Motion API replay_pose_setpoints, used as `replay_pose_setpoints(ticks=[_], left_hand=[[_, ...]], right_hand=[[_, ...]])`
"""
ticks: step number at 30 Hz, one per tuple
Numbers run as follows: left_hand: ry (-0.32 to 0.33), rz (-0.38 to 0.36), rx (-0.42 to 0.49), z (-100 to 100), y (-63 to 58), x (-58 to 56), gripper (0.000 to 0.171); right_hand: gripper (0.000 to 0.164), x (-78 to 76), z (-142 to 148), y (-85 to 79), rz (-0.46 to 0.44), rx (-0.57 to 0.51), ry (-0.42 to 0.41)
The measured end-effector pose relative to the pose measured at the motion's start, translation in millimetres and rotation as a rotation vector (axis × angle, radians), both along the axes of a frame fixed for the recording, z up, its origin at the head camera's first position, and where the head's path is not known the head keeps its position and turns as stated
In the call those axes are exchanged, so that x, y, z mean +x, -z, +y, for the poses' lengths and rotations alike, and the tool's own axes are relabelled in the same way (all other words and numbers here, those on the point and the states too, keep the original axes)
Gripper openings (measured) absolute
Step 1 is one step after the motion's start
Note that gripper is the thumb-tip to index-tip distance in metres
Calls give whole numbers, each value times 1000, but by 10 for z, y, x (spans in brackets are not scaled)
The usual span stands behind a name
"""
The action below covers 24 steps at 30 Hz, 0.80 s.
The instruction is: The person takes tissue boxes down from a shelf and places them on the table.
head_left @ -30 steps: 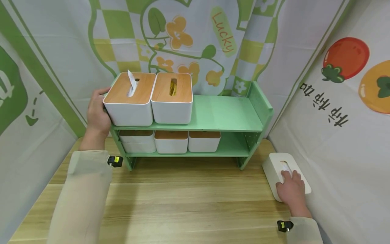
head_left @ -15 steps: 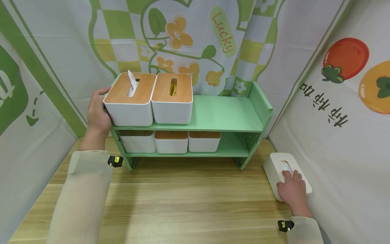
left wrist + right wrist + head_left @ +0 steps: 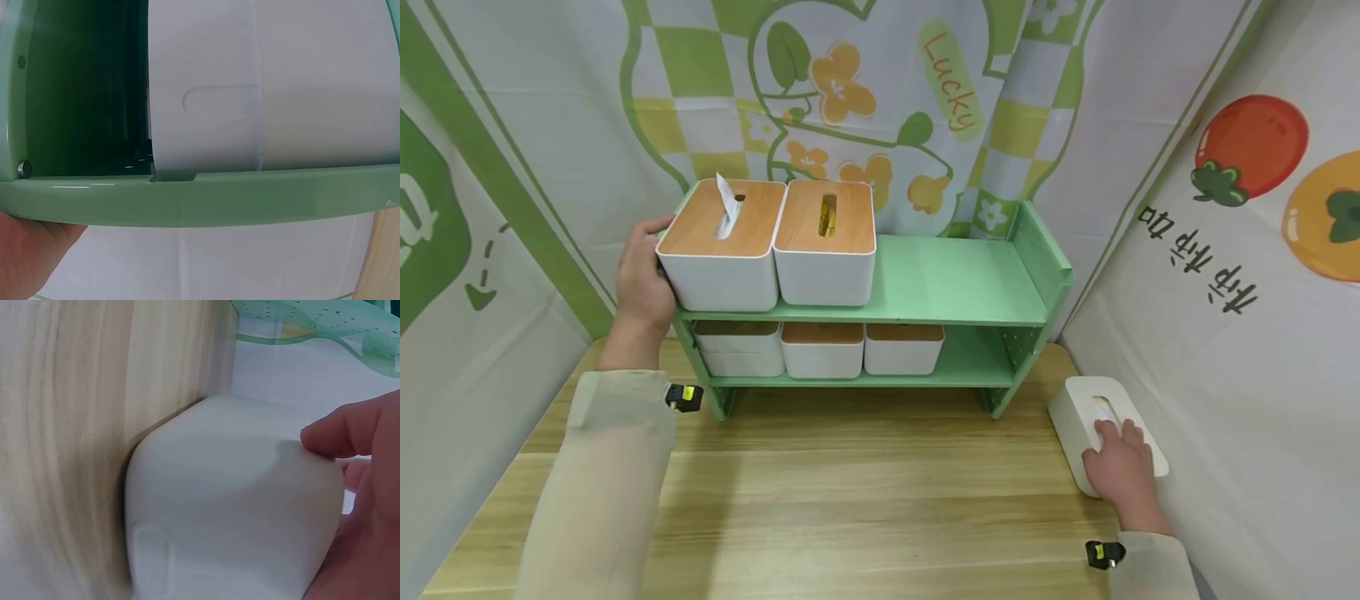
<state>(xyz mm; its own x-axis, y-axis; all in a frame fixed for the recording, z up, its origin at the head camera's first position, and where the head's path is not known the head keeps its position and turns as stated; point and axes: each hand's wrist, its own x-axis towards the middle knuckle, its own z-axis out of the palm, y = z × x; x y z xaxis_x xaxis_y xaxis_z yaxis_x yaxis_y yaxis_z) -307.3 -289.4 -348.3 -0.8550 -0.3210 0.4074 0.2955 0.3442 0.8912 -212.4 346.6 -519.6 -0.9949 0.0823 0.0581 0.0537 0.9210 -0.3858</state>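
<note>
In the head view, my left hand (image 3: 645, 283) grips the left end of a green two-tier shelf (image 3: 958, 275), its fingertips partly hidden behind a tissue box. That white tissue box (image 3: 718, 283) has a wooden lid with a tissue sticking out. The left wrist view shows part of my hand (image 3: 34, 256) under the green side panel (image 3: 250, 199). At the table's right side, my right hand (image 3: 1120, 475) lies over an all-white tissue box (image 3: 1071, 421). In the right wrist view its thumb (image 3: 337, 428) bends over the edge of this box (image 3: 231, 500).
Beside the first box on the upper tier stands a second wood-lidded box (image 3: 824, 279) with something yellow inside. Three more boxes (image 3: 822, 360) line the lower tier. Fabric walls (image 3: 1225, 375) enclose the wooden table (image 3: 880, 483) at the back and sides.
The white tissue box and my right hand have shifted very slightly to the right since the first frame. My left hand stays at the shelf's left end.
</note>
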Motion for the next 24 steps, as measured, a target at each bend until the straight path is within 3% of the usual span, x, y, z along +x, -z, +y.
replay_pose_setpoints(ticks=[7, 14, 24], left_hand=[[-11, 3, -36, 18, -21, 33, 53], [0, 8, -15, 10, 0, 36, 51], [-3, 68, 15, 31, -21, 18, 50]], right_hand=[[67, 26, -63, -17, 32, 6, 27], [76, 86, -325, -40, 250, -8, -49], [86, 151, -782, -236, 483, -104, -159]])
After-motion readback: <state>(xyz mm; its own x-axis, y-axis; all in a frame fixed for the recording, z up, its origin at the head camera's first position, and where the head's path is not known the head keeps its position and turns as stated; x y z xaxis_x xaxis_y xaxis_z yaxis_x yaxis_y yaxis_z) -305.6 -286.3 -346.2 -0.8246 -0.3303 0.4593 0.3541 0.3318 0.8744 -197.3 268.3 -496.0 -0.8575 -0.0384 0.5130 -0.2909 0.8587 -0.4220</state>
